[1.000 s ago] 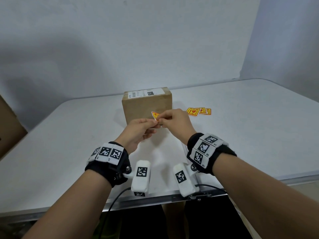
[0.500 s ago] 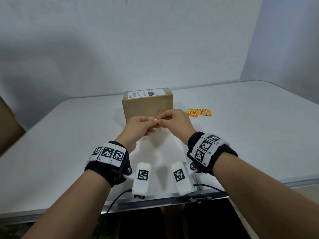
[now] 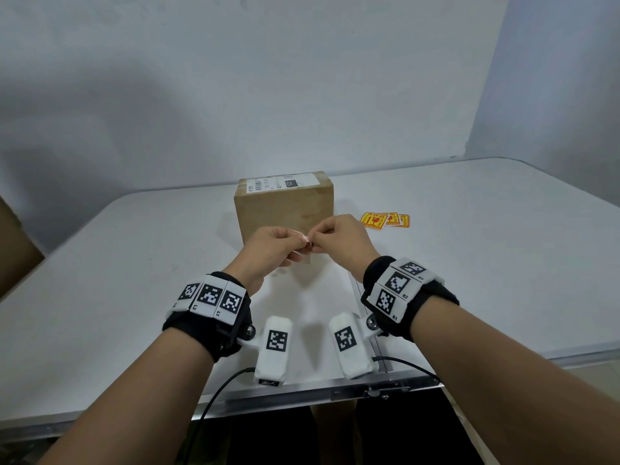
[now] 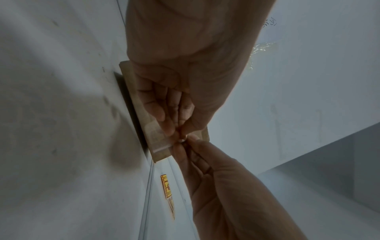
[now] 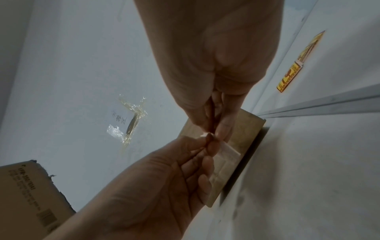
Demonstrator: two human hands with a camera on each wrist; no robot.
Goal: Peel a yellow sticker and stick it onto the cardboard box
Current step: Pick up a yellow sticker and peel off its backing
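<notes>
A cardboard box (image 3: pixel 285 209) with a white shipping label on top stands upright at the table's middle. Just in front of it both hands meet in the air. My left hand (image 3: pixel 300 243) pinches a small yellow sticker (image 3: pixel 299 235), which shows only its pale back. My right hand (image 3: pixel 317 239) pinches the same sticker at its near corner, fingertip against fingertip. In the left wrist view the pale sheet (image 4: pixel 157 138) hangs below the left fingers (image 4: pixel 164 123). In the right wrist view the sheet (image 5: pixel 227 154) lies across the box face (image 5: pixel 246 129). The yellow face is hidden.
Several more yellow stickers (image 3: pixel 385 220) lie on the white table (image 3: pixel 486 263) to the right of the box. A large brown carton (image 3: pixel 13 250) stands off the table's left edge. A grey wall is close behind. Cables hang at the near table edge.
One second ago the sticker's yellow and red face showed between the fingers; now only its pale back shows. Both hands have stayed pinched together in front of the box.
</notes>
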